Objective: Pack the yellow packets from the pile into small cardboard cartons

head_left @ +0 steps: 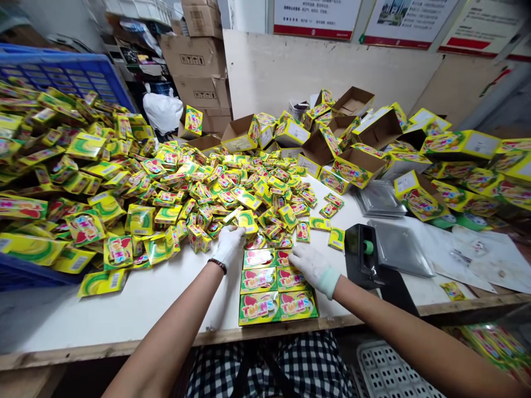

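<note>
My left hand, in a white glove, is at the near edge of a heap of small boxes. Its fingers are closed at a small yellow-green box, though the fingertips are partly hidden. My right hand, also gloved, lies over the right side of a tray-like display box at the table's front edge. Inside it, small boxes printed TWINS lie in two columns. The right fingers stretch flat onto the upper right small box, covering part of it.
A blue crate overflows with larger yellow boxes at left. Open display boxes are piled along the back and right. A black tape dispenser and clear plastic trays stand right of my hand. Cartons are stacked behind.
</note>
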`<state>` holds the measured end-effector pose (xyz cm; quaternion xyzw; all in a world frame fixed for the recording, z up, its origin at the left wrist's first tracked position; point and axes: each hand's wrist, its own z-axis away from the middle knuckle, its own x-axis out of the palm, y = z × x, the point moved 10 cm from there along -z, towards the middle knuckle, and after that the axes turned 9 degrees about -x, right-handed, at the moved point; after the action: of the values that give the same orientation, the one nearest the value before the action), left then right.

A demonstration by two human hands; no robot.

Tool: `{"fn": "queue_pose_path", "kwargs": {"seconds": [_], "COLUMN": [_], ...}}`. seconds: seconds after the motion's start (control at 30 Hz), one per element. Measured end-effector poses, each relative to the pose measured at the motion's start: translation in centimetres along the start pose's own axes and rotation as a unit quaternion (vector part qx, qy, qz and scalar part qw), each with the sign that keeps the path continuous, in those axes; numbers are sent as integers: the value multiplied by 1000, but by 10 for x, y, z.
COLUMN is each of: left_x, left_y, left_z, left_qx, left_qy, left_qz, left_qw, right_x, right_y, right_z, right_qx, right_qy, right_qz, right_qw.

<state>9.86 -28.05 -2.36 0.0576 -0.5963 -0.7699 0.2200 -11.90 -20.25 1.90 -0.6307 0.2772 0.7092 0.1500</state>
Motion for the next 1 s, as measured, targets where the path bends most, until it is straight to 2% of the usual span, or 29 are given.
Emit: {"fn": "queue_pose_path", "kwargs": {"seconds": [0.07,0.17,0.27,0.4,0.47,0.6,0.73,1.0], "left_x": [7,14,28,44,44,43,42,40], "left_y": [0,11,14,-8,-17,-24,-24,-27], "left_z": [7,35,72,102,105,101,100,100], "left_qx": [-8,22,51,77,100,128,128,124], "left_qy": [-8,-11,-46,-72,-65,-64,-65,-66], "left_qz": [24,61,87,67,59,51,54,70], "left_qw": [1000,998,994,992,991,988,988,988], "right_x": [0,-5,-8,-2,2,2,-2,12], "right_y": [-10,-13,12,51,54,45,35,5], "right_z": [3,4,3,0,-3,-5,-6,-8], "right_qx": [-9,-12,26,100,100,100,108,116], "right_qy": [0,19,36,39,25,5,-8,-57], "right_qz": [38,55,-35,-133,-136,-101,-45,15], "right_qw": [999,998,998,985,985,990,993,992]}}
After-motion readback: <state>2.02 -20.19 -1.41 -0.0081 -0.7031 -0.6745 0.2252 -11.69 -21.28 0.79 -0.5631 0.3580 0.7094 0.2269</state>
